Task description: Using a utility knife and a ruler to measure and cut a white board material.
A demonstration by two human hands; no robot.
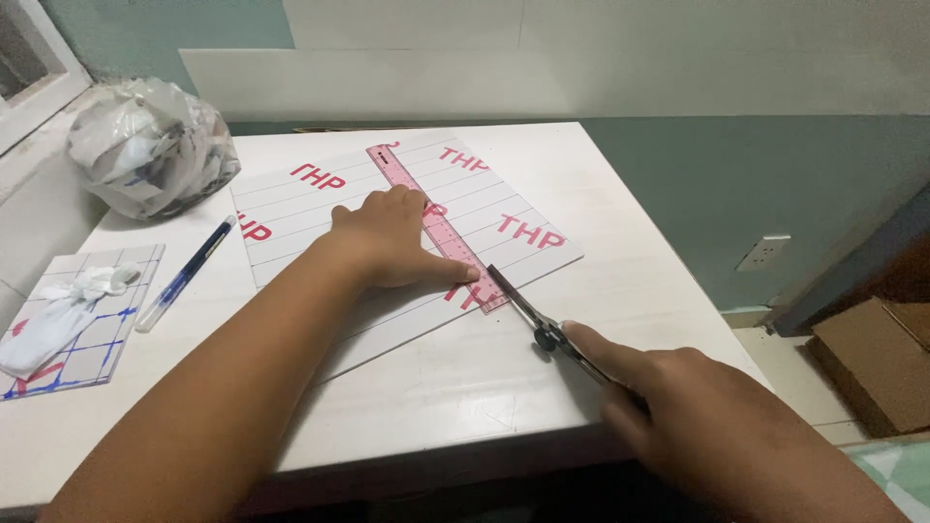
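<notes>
A white ruled sheet (320,208) with red lettering lies on the white table (601,291). Across it runs a pink translucent ruler (426,218), slanting from the far middle toward the near right. My left hand (392,237) presses flat on the ruler and the sheet. My right hand (717,426) grips the handles of dark scissors (528,310), whose blade tip rests against the ruler's near end at the sheet's edge.
A blue and white pen (184,273) lies left of the sheet. A small gridded board (111,334) with white crumpled cloth (58,315) sits at the left edge. A clear bag of scraps (150,145) stands at the back left. Cardboard boxes (872,363) sit on the floor right.
</notes>
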